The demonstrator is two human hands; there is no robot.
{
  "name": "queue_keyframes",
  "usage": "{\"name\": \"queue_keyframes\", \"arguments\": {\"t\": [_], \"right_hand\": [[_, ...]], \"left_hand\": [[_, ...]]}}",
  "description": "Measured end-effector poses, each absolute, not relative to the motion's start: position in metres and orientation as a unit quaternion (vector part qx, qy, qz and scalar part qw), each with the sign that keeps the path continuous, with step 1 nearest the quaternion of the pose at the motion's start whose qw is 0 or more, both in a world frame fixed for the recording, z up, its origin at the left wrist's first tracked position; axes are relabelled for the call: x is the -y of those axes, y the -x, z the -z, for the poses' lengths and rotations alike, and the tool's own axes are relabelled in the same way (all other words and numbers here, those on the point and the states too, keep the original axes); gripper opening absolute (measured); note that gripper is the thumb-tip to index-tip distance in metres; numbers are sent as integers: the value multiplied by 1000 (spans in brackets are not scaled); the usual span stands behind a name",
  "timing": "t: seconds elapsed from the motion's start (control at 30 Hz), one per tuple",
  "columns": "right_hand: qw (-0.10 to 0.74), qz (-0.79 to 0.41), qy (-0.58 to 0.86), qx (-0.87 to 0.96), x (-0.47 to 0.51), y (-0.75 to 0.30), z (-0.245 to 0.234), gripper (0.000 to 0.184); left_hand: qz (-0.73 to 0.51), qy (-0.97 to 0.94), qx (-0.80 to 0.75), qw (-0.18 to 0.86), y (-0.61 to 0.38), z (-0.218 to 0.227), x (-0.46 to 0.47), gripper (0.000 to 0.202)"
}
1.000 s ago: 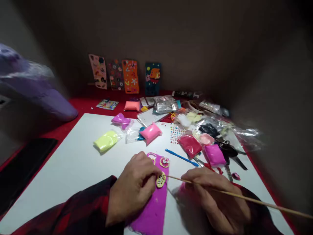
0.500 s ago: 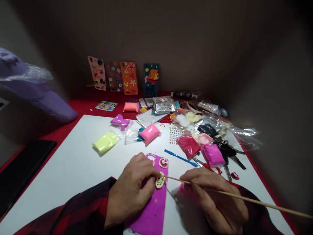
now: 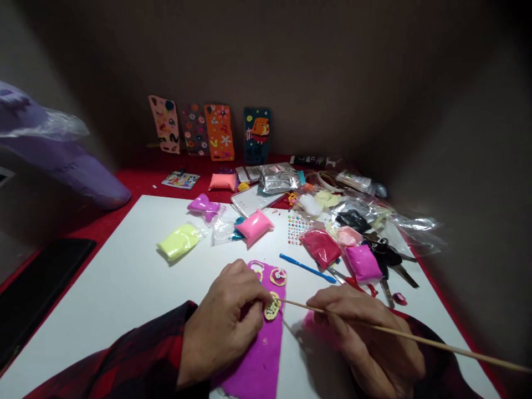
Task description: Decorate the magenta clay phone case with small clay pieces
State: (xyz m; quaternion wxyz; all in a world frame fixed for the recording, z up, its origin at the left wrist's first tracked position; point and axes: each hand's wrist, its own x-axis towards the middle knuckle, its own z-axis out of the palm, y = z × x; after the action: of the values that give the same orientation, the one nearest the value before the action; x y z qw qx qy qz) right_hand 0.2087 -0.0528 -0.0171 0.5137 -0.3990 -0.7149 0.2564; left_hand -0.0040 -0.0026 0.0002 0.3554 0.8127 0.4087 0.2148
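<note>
A magenta clay-covered slab (image 3: 255, 354) lies on the white board (image 3: 124, 277) in front of me, with small yellow-rimmed clay shapes (image 3: 277, 276) on its far end. My left hand (image 3: 222, 321) rests curled on the slab, its fingertips pinched at a yellow clay piece (image 3: 272, 307). My right hand (image 3: 369, 341) is closed round a long thin wooden stick (image 3: 415, 338), whose tip touches that yellow piece.
Bags of coloured clay lie beyond: yellow-green (image 3: 178, 241), pink (image 3: 254, 226), red (image 3: 322, 246), magenta (image 3: 363, 263). A blue tool (image 3: 307, 268), scissors (image 3: 390, 257) and a gem sticker sheet (image 3: 296, 228) lie nearby. Decorated phone cases (image 3: 218, 132) lean on the back wall.
The stick tip and my left fingertips shifted slightly at the yellow clay piece; the view settled a little. Nothing else moved.
</note>
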Motion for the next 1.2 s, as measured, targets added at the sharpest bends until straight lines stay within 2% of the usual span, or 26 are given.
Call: {"name": "queue_keyframes", "arguments": {"t": [0.93, 1.2], "right_hand": [[521, -261, 392, 712, 53, -211, 21, 32], [494, -257, 393, 731, 52, -213, 23, 33]], "left_hand": [[-232, -804, -419, 354, 4, -3, 1, 22], [-222, -808, -414, 357, 4, -2, 3, 23]]}}
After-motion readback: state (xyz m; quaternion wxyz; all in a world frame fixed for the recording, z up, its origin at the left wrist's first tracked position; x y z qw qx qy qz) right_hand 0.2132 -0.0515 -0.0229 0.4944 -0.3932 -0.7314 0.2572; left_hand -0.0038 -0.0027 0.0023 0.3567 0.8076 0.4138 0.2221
